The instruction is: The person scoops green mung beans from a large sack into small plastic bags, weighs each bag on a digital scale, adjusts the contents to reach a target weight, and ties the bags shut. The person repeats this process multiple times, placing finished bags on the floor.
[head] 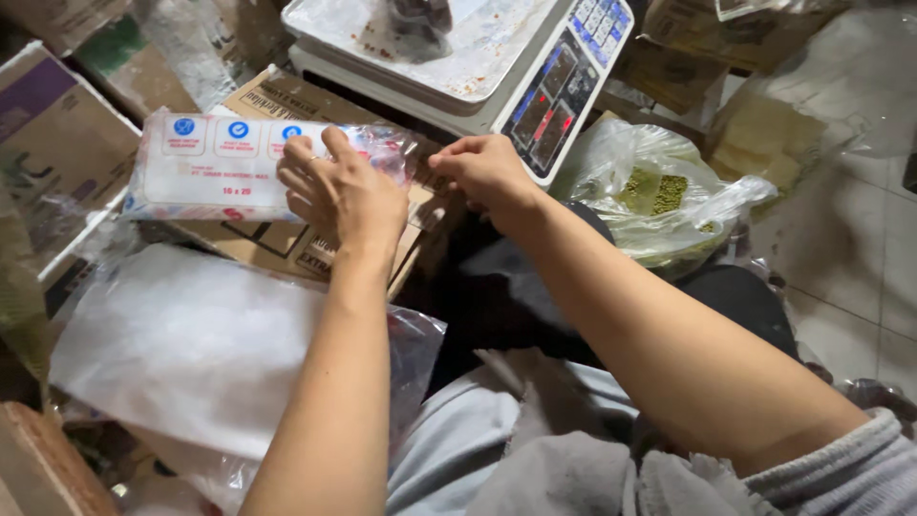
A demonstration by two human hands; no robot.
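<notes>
From the head camera I look down over my lap at 2 bare forearms reaching forward. My left hand [342, 191] lies spread, palm down, on the right end of a flat pack of clear plastic bags [224, 167], the fingers pressing on the wrapper rather than closed around it; I judge this pins the pack so it does not slide. The pack rests crosswise on a flattened cardboard box [301, 239] that serves as my surface, with its white label facing up.

My right hand [485, 172] sits just beside the left, at the open end of the pack, with the fingertips pinched together. It seems to nip a thin edge of plastic there, but the film is too clear and small for me to tell whether anything is actually caught between the fingers.

Behind both hands stands a white digital scale [458, 57], its tray holding a dark bagged lump and its keypad tilted toward me, close enough to reach without shifting. To the right of the scale, on the tiled floor [860, 239], a knotted clear bag of green beans [659, 196] slumps. Near my left knee lies a large sheet of cloudy plastic [201, 344], spread loose over more cardboard. My grey trousers fill the bottom of the view.
</notes>
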